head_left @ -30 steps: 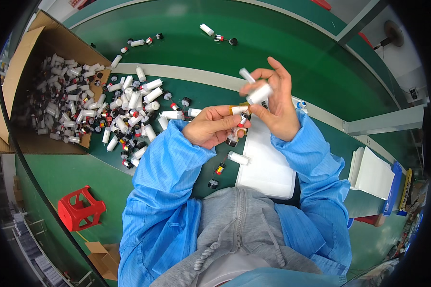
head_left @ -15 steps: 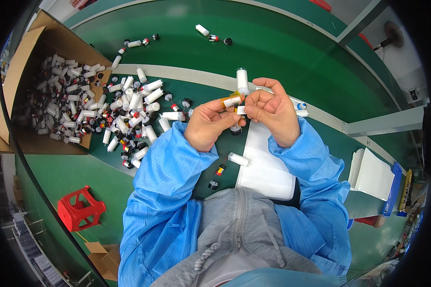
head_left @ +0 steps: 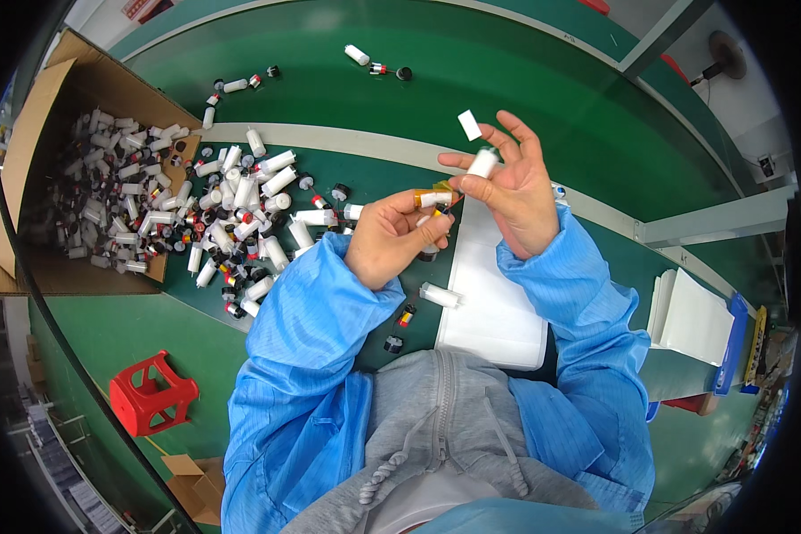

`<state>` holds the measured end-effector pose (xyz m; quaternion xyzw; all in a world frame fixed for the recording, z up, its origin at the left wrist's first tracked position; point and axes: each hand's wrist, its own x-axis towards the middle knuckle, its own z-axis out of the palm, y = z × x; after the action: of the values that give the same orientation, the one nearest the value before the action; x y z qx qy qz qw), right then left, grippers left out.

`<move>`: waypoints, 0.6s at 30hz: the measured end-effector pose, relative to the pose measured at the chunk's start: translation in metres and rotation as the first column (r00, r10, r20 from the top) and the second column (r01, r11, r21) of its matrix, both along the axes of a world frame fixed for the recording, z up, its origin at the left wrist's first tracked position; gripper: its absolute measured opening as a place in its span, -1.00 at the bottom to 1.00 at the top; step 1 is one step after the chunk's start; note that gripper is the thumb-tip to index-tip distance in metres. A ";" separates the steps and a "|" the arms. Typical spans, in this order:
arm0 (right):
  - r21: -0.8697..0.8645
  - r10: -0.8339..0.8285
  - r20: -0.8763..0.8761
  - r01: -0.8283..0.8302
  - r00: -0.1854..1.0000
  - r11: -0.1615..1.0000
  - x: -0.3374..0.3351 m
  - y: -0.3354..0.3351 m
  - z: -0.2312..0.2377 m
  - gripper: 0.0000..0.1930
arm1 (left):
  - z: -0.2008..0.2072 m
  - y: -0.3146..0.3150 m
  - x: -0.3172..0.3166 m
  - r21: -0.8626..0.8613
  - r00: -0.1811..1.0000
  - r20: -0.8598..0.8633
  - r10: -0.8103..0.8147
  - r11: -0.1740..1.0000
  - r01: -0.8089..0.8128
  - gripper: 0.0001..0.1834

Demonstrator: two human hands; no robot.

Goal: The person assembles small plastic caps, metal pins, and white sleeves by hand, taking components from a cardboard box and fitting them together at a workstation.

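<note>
My left hand (head_left: 390, 233) is closed around a small white cylinder with amber tape (head_left: 432, 198) on it. A dark part with a yellow band (head_left: 442, 211) shows by its thumb. Just to the right, my right hand (head_left: 513, 191) pinches a white plastic tube (head_left: 482, 164) between thumb and fingers, with other fingers spread. A small white rectangular piece (head_left: 469, 125) is at one fingertip, apparently stuck to it. Below the hands lie another white tube (head_left: 440, 295), a red-and-yellow part (head_left: 407, 315) and a black cap (head_left: 393, 343).
A heap of white tubes (head_left: 278, 180) and dark caps covers the table's left. Beyond it a tipped cardboard box (head_left: 28, 178) holds many more. A white sheet (head_left: 494, 307) lies under my right arm; stacked papers (head_left: 692, 320) are at right. A red stool (head_left: 153, 393) stands lower left.
My right hand has opened up and moved slightly right, now holding the white tube. The small white piece has gone from between my hands up to a right fingertip.
</note>
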<state>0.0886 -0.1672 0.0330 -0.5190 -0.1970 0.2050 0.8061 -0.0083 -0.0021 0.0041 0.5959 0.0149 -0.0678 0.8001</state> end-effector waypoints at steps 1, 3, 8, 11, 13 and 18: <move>0.051 0.005 0.047 -0.007 0.999 0.999 0.000 0.000 0.002 -0.11 | -0.006 0.004 0.002 -0.177 0.999 -0.046 -0.029 0.984 0.020 -0.63; 0.057 0.056 0.075 -0.061 0.996 0.997 0.001 -0.001 0.005 -0.09 | -0.013 0.010 0.005 -0.349 0.994 -0.087 -0.064 0.936 0.030 -0.64; 0.022 0.131 0.174 -0.137 0.976 0.990 0.006 0.001 -0.005 -0.04 | -0.010 0.017 0.007 -0.604 0.940 -0.085 -0.330 0.768 0.215 -0.68; -0.177 -0.045 0.576 0.179 0.816 0.968 0.012 0.000 -0.012 -0.13 | -0.006 0.016 0.005 -0.631 0.941 -0.095 -0.325 0.751 0.196 -0.65; -0.113 -0.214 0.560 0.330 0.800 0.937 0.012 -0.003 0.000 -0.25 | -0.005 0.018 0.004 -0.641 0.951 -0.098 -0.294 0.749 0.166 -0.64; -0.179 0.166 0.035 -0.157 0.985 0.971 -0.011 -0.007 0.011 -0.53 | -0.001 0.007 0.003 -0.462 0.999 -0.030 0.012 0.886 -0.024 -0.60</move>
<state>0.0778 -0.1746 0.0440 -0.5752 -0.2400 0.2734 0.7327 -0.0053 0.0049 0.0031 0.3872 0.0145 -0.0697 0.9193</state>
